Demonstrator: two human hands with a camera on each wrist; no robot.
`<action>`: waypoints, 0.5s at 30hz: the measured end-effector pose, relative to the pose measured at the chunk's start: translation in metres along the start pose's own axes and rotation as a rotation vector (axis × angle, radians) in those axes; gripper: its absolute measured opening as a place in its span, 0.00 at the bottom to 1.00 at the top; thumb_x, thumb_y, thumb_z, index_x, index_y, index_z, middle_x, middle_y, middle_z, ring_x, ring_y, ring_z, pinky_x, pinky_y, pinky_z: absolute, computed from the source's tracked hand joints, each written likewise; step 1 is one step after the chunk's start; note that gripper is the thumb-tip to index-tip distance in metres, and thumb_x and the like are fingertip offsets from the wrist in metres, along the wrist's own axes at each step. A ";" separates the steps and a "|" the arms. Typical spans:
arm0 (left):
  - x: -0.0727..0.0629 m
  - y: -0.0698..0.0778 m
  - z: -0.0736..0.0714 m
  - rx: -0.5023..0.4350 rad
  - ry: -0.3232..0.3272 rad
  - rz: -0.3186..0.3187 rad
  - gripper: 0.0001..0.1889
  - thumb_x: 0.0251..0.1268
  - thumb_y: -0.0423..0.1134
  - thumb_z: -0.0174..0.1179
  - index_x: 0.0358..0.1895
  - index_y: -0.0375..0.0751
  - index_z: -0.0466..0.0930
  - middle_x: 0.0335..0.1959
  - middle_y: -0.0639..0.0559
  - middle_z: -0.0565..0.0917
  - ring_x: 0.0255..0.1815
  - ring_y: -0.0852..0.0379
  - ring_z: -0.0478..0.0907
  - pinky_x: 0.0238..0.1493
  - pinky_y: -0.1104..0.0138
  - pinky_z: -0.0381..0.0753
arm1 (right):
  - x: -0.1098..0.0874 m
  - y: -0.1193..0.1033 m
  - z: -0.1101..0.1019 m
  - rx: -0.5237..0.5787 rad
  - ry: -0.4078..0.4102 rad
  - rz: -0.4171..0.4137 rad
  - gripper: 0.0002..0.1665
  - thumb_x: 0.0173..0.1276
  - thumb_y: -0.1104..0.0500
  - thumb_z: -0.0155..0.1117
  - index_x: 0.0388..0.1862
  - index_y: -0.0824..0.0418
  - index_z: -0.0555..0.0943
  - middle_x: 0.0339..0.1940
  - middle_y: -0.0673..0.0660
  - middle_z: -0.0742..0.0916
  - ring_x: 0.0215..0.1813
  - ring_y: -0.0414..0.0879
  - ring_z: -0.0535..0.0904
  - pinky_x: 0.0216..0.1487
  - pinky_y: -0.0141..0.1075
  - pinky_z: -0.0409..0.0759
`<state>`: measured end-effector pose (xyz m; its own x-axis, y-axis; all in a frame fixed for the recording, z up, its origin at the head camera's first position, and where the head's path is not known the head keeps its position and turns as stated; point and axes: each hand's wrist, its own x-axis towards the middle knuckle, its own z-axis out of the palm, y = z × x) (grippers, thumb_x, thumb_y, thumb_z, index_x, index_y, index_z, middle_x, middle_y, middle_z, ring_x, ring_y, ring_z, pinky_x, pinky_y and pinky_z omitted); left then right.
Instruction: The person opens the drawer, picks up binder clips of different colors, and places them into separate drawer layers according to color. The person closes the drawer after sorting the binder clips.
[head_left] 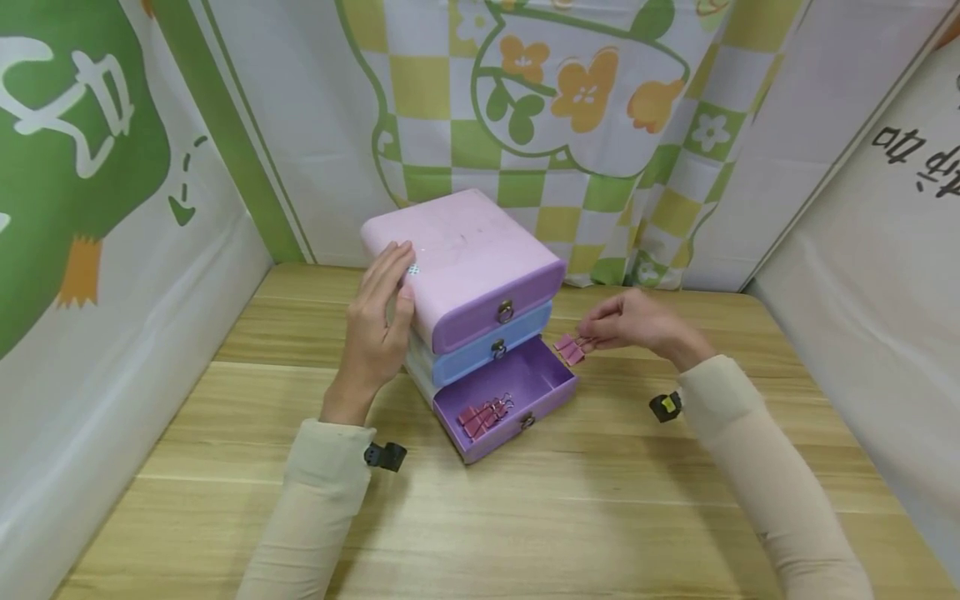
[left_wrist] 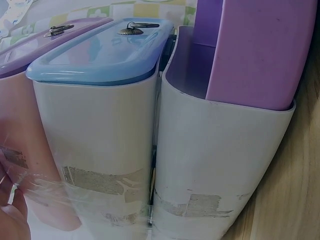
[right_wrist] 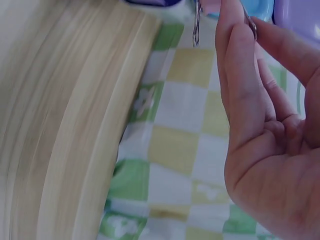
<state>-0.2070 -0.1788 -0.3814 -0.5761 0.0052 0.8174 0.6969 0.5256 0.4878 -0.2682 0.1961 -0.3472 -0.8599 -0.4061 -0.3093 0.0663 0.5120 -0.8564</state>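
A small three-tier drawer unit (head_left: 465, 242) stands on the table, its bottom purple drawer (head_left: 528, 375) pulled out. My left hand (head_left: 375, 333) rests along the unit's upper left side, fingers fairly straight; only part of it shows in the left wrist view. Just right of the open drawer, my right hand (head_left: 637, 323) pinches a pink binder clip (head_left: 570, 350) by its wire handle; whether it is more than one cannot be told. In the right wrist view, the thumb and fingers meet at the wire. More pink binder clips (head_left: 480, 417) lie at the drawer's front left.
The blue middle drawer (head_left: 480, 350) and the purple top drawer (head_left: 480, 321) are closed, each with a metal ring pull. A checkered curtain (head_left: 517, 183) hangs behind the wooden table (head_left: 525, 533). White printed cloth walls (head_left: 862, 217) stand at both sides.
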 end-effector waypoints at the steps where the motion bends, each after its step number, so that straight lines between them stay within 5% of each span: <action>1: 0.000 0.000 0.000 0.000 0.001 0.000 0.26 0.80 0.41 0.44 0.73 0.33 0.75 0.77 0.41 0.76 0.83 0.45 0.65 0.88 0.56 0.61 | 0.001 -0.001 0.004 0.011 -0.009 -0.005 0.20 0.75 0.64 0.67 0.59 0.77 0.83 0.44 0.62 0.94 0.43 0.46 0.93 0.54 0.40 0.92; 15: 0.000 -0.001 -0.001 0.002 0.002 0.002 0.26 0.79 0.41 0.45 0.73 0.35 0.75 0.77 0.42 0.75 0.83 0.45 0.66 0.88 0.55 0.61 | 0.014 -0.010 0.055 -0.025 -0.089 -0.056 0.15 0.74 0.70 0.61 0.53 0.79 0.85 0.42 0.68 0.93 0.38 0.46 0.92 0.52 0.43 0.93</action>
<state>-0.2071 -0.1798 -0.3819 -0.5743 0.0047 0.8186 0.6971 0.5271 0.4860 -0.2535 0.1436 -0.3654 -0.8137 -0.4994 -0.2976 0.0059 0.5047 -0.8633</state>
